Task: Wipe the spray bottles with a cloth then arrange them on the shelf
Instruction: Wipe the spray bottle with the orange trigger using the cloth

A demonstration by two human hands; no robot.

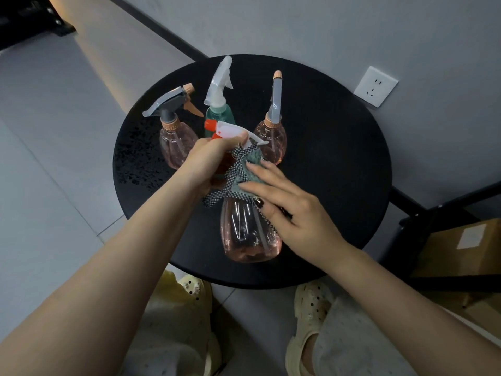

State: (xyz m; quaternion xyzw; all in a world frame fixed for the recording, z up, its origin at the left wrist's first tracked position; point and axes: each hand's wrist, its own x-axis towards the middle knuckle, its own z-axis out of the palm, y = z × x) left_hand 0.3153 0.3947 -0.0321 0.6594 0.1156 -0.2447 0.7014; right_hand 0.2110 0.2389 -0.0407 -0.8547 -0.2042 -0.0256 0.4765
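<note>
1. The round black table (339,164) filled the middle of the view, set against a grey wall with a white socket (375,86). A dark shelf frame (444,213) stood at its right edge, with a cardboard box (466,245) on it.
2. Three spray bottles stood upright at the back of the table: a pink bottle with a grey trigger (176,142) on the left, a green bottle (219,115) in the middle, and a pink bottle with a slim nozzle (272,139) on the right.
3. The held pink bottle (250,232) was above the table, nearest the person. Its long axis ran roughly away from the person, base toward them, and its white-and-red spray head (230,130) pointed left.
4. The left hand (208,161) gripped the bottle's neck, fingers curled round it and thumb pressed on the spray head.
5. The right hand (287,204) lay with fingers nearly straight, pressing the grey-green cloth (246,173), edged in checked trim, against the bottle's shoulder.
6. As a judgement, the task seemed early. One bottle was being wiped, none showed on the shelf, and whether the standing three were already clean could not be told. The arranging was all left to do.
</note>
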